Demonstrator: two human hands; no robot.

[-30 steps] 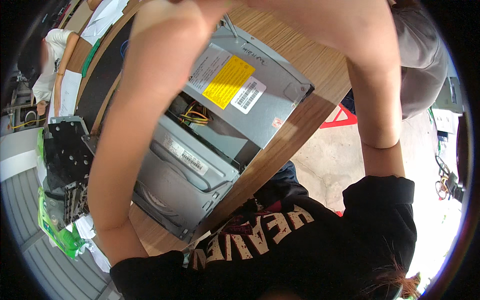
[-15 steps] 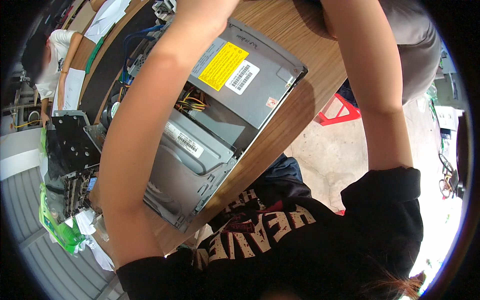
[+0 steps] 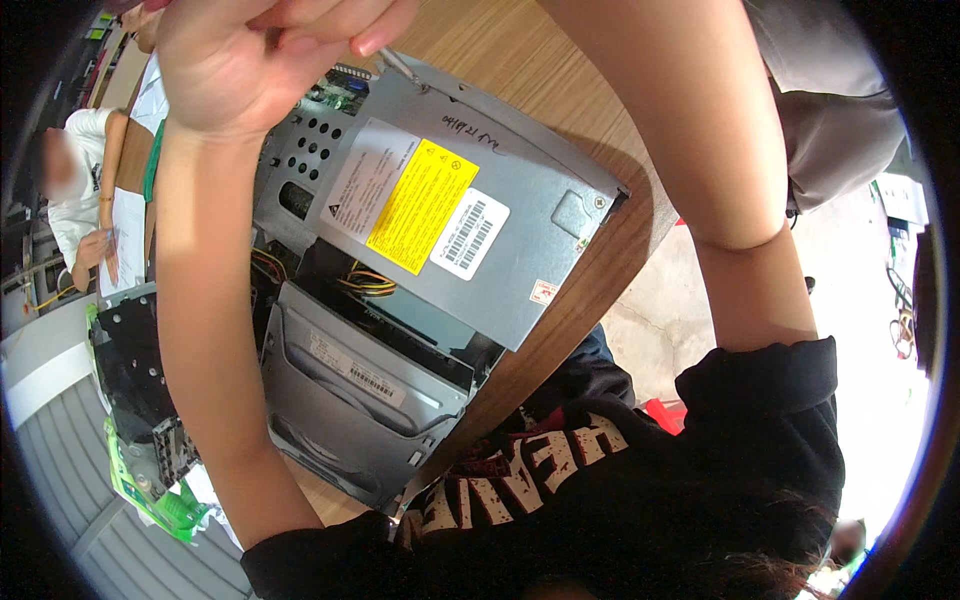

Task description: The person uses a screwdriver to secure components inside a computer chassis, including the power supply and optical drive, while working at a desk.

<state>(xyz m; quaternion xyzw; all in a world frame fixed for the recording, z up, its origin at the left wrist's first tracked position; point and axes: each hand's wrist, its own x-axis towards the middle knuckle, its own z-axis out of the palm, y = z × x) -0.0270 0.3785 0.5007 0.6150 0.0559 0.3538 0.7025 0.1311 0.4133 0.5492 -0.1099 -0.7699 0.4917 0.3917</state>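
An opened grey metal computer case (image 3: pixel 480 372) lies tilted across the wooden table. On its upper part sits a flat optical drive (image 3: pixel 556 268) with a yellow label, a white barcode sticker and handwriting. My left hand (image 3: pixel 265 55) is above the drive's far left corner, fingers curled. From its fingertips a thin metal screwdriver shaft (image 3: pixel 398 64) slants down to the drive's edge; the handle is hidden. My right forearm crosses the upper right, and its hand lies beyond the top edge. Coloured cables (image 3: pixel 368 283) show in the gap below the drive.
A black perforated metal panel (image 3: pixel 130 340) stands at the left, near a green-rimmed container (image 3: pixel 140 480). Another person (image 3: pixel 85 180) in a white shirt is at the far left by papers (image 3: pixel 128 235). Someone's grey-clad leg (image 3: pixel 840 130) is at upper right. The table edge (image 3: pixel 520 385) runs before my body.
My left hand has come into view at the upper left, with the screwdriver shaft at the drive's corner. My right forearm has swung leftward. The case appears shifted slightly in view.
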